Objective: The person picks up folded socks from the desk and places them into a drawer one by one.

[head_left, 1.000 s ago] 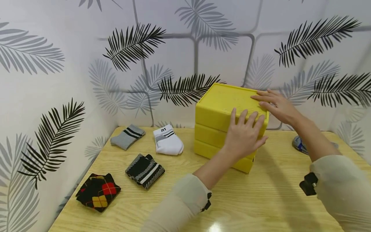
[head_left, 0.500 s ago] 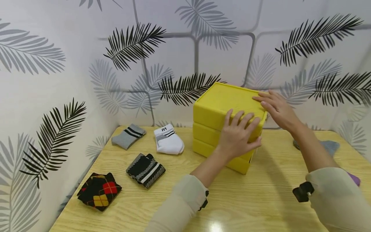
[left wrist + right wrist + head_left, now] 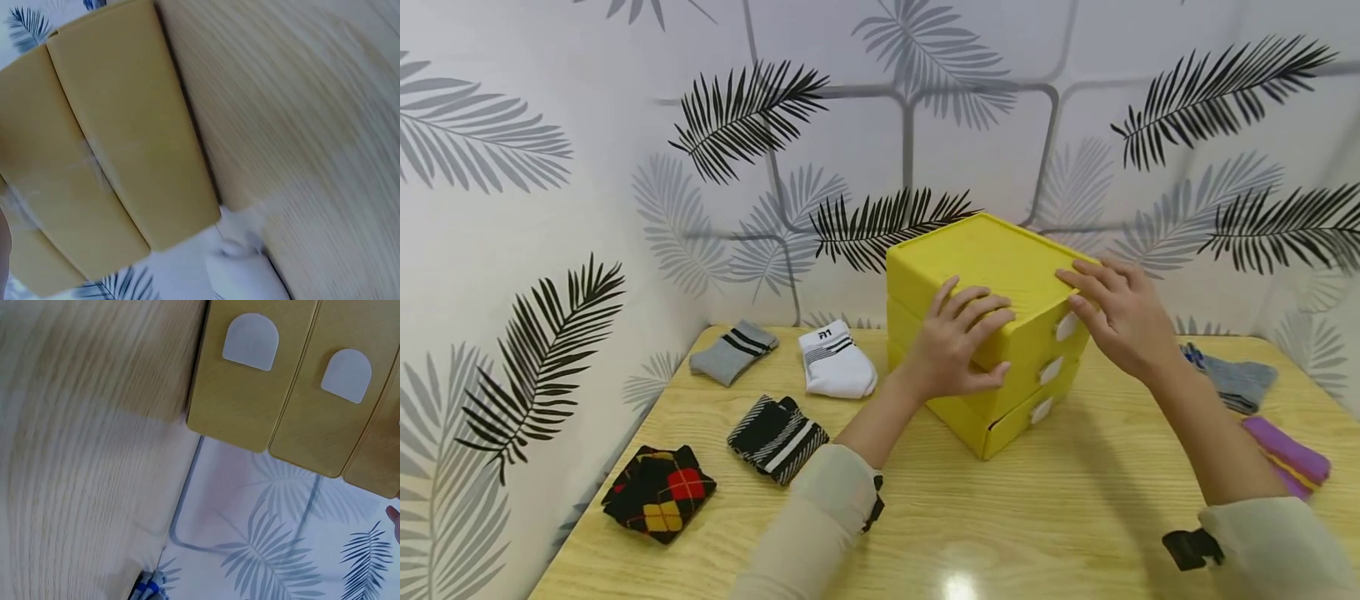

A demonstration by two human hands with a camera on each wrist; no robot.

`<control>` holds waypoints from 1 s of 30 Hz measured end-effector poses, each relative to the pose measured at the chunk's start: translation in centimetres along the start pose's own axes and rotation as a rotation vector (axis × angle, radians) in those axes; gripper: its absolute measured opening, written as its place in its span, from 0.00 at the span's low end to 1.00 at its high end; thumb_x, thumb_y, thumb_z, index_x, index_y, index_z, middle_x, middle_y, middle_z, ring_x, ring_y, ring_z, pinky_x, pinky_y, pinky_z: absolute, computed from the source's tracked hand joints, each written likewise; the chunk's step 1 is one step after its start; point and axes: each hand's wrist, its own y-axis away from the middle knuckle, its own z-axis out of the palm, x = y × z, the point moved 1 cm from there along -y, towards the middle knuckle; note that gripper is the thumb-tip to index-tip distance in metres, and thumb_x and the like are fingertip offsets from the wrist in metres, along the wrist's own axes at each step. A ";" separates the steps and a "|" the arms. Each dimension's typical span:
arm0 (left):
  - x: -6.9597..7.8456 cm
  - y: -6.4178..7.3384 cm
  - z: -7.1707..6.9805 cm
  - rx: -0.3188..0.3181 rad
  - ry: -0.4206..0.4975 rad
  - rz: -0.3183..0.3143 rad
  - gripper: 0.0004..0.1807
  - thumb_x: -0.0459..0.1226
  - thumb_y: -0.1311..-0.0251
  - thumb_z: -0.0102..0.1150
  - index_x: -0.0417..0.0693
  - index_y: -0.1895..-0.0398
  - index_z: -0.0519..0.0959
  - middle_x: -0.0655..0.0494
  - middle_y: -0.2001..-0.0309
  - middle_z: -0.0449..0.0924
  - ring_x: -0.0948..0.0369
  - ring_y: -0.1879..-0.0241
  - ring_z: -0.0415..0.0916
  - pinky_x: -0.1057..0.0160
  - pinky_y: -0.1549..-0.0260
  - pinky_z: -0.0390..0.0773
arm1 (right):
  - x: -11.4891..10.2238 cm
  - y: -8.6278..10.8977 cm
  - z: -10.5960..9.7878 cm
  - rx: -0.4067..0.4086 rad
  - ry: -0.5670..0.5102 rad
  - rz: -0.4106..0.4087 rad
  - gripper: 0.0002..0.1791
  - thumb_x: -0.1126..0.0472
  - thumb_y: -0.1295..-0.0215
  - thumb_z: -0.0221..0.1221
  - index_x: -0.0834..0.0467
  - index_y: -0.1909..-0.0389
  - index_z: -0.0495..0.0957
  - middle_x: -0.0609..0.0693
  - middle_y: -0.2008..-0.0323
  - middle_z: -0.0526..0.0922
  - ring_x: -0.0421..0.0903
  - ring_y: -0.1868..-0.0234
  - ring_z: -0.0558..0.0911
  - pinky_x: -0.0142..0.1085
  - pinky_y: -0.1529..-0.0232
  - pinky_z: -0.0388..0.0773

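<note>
A yellow three-tier drawer box (image 3: 992, 262) stands on the wooden table, turned at an angle. White rounded tabs (image 3: 1048, 369) mark its drawer fronts, which face right and forward. My left hand (image 3: 951, 346) rests on the near left upper edge, fingers spread over the top and thumb along the side. My right hand (image 3: 1123, 321) touches the top edge above the drawer fronts, its fingers extended. In the left wrist view the plain side (image 3: 125, 119) of the box shows. Two white tabs (image 3: 251, 341) appear large in the right wrist view.
To the left lie a grey sock bundle (image 3: 732, 353), a white one (image 3: 837, 362), a black-and-white one (image 3: 777, 440) and an argyle one (image 3: 660, 493). Right of the box are blue-grey socks (image 3: 1242, 382) and a purple bundle (image 3: 1288, 454). Leaf-patterned walls (image 3: 865, 150) enclose the table.
The box has turned, its near corner swinging left, so the drawer fronts with white tabs now show. My left hand moved left with it; my right hand came slightly nearer. The purple bundle came into view.
</note>
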 end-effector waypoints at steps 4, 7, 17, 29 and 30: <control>-1.2 1.0 -0.8 -0.022 0.158 0.004 0.28 0.47 0.51 0.57 0.43 0.47 0.67 0.47 0.46 0.68 0.50 0.40 0.60 0.41 0.40 0.48 | -1.5 0.6 -0.1 0.053 0.074 -0.014 0.24 0.47 0.28 0.40 0.56 0.43 0.73 0.61 0.45 0.72 0.63 0.41 0.62 0.54 0.40 0.52; -2.0 1.7 -1.7 -0.039 0.264 -0.041 0.28 0.43 0.52 0.57 0.42 0.47 0.65 0.45 0.45 0.67 0.49 0.38 0.57 0.42 0.39 0.46 | -2.4 0.8 -0.2 0.113 0.100 -0.047 0.23 0.47 0.28 0.40 0.55 0.46 0.75 0.62 0.49 0.75 0.64 0.47 0.67 0.55 0.45 0.56; 1.6 -1.3 -5.2 -0.473 -0.137 -0.336 0.24 0.46 0.46 0.58 0.46 0.48 0.69 0.49 0.47 0.70 0.48 0.40 0.61 0.49 0.40 0.56 | -3.3 0.4 -0.9 -0.066 -0.112 -0.039 0.24 0.50 0.42 0.62 0.52 0.44 0.75 0.62 0.45 0.69 0.62 0.42 0.62 0.62 0.49 0.59; 3.2 -2.1 -4.2 -0.525 -0.255 -0.356 0.27 0.35 0.47 0.58 0.49 0.42 0.65 0.49 0.43 0.66 0.48 0.41 0.59 0.41 0.44 0.57 | -2.8 0.4 -0.7 -0.041 -0.038 -0.138 0.39 0.69 0.59 0.71 0.51 0.41 0.70 0.61 0.43 0.68 0.60 0.36 0.58 0.61 0.47 0.61; 2.9 -1.9 -4.4 -0.526 -0.223 -0.359 0.28 0.34 0.48 0.59 0.49 0.42 0.65 0.48 0.43 0.65 0.48 0.41 0.58 0.41 0.43 0.56 | -3.0 0.4 -0.5 -0.038 -0.030 -0.124 0.38 0.69 0.58 0.71 0.51 0.41 0.70 0.61 0.43 0.68 0.60 0.37 0.58 0.61 0.48 0.62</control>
